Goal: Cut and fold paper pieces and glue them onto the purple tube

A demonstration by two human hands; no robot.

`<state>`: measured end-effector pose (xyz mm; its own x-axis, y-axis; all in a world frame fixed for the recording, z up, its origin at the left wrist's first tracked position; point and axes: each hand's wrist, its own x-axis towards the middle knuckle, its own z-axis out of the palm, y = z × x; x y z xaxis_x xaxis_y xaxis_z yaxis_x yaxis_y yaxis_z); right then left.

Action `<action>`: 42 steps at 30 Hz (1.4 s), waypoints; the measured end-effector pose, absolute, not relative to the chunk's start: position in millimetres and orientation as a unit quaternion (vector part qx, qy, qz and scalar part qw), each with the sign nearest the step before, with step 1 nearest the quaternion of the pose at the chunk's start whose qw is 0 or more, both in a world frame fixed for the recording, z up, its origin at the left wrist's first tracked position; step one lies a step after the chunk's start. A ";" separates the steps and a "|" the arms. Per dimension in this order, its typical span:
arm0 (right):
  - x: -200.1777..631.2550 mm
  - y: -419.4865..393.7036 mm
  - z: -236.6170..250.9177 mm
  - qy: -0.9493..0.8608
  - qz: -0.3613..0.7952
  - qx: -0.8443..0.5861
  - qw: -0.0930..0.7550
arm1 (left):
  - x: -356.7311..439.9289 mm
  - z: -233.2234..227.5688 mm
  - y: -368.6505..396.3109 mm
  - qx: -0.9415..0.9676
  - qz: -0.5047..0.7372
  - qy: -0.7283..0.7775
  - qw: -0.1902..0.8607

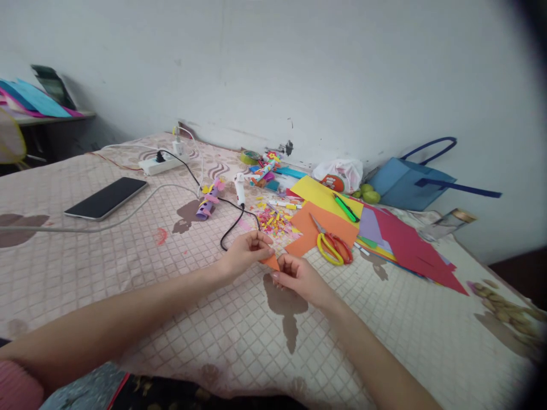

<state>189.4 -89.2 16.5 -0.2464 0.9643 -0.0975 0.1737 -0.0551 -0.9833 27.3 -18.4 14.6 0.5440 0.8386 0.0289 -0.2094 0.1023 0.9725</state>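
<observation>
Between my two hands is a small piece of orange paper, held just above the patterned tablecloth. My left hand pinches its left end between thumb and fingers. At its right end, the thumb and curled fingers of my right hand close on the paper. Just beyond my hands lie colourful paper scraps in a loose pile. Scissors with yellow and red handles rest partly on a larger orange sheet. A white glue gun with a black cord stands behind the left hand.
A purple paper roll with decorations lies left of the glue gun. Further left are a tablet and a power strip with cables. On the right are a green cutter, red sheets, a blue bag and a glass jar.
</observation>
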 end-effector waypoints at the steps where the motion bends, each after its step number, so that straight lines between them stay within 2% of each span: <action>1: 190.8 -90.0 18.3 -0.584 0.552 -0.484 0.345 | 26.7 15.7 -17.6 0.548 0.386 0.288 0.684; 4: 193.6 -91.2 23.1 -0.591 0.569 -0.477 0.315 | 25.0 19.2 -16.4 0.555 0.380 0.284 0.683; 15: 191.0 -88.5 16.5 -0.577 0.501 -0.517 0.385 | 25.9 18.5 -20.8 0.588 0.352 0.266 0.678; 22: 194.0 -85.4 15.0 -0.565 0.468 -0.523 0.434 | 26.3 13.7 -16.3 0.613 0.271 0.320 0.669; 28: 192.3 -86.7 22.0 -0.569 0.445 -0.526 0.449 | 24.3 19.4 -19.7 0.650 0.218 0.299 0.664; 37: 196.7 -86.0 20.0 -0.565 0.425 -0.540 0.458 | 24.5 19.5 -17.9 0.580 0.249 0.305 0.713; 39: 196.7 -87.1 20.9 -0.587 0.378 -0.542 0.468 | 23.9 19.7 -16.3 0.538 0.233 0.320 0.744; 42: 196.5 -89.7 23.5 -0.674 0.221 -0.529 0.465 | 23.0 20.6 -15.5 0.463 0.175 0.321 0.807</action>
<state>196.5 -89.7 23.5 -0.0077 0.9196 0.3929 0.5078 0.3421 -0.7907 23.0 -15.5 20.6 0.7329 0.5796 -0.3562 0.0151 0.5096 0.8603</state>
